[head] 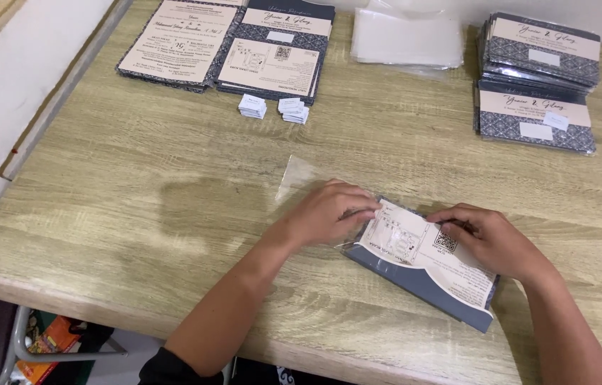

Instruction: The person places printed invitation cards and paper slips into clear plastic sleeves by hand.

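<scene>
The near edge of the wooden table (137, 214) hides most of what sits under it at seven o'clock; only a metal frame and something orange show. The left hand (329, 212) lies knuckles-up, fingers curled down onto the left end of a blue and cream card (426, 267), so its fingertips are out of sight. A clear plastic sleeve (295, 176) trails from under that hand toward eleven o'clock, hard to make out against the wood. The card lies between both hands, partly inside the sleeve. The right hand (490, 239) pinches the card's upper right edge. At twelve o'clock are two spreads of open cards (226, 46), two small stacks of white labels (272, 107) and a pile of clear sleeves (404, 39). At two o'clock stand stacks of finished cards (537, 82).
</scene>
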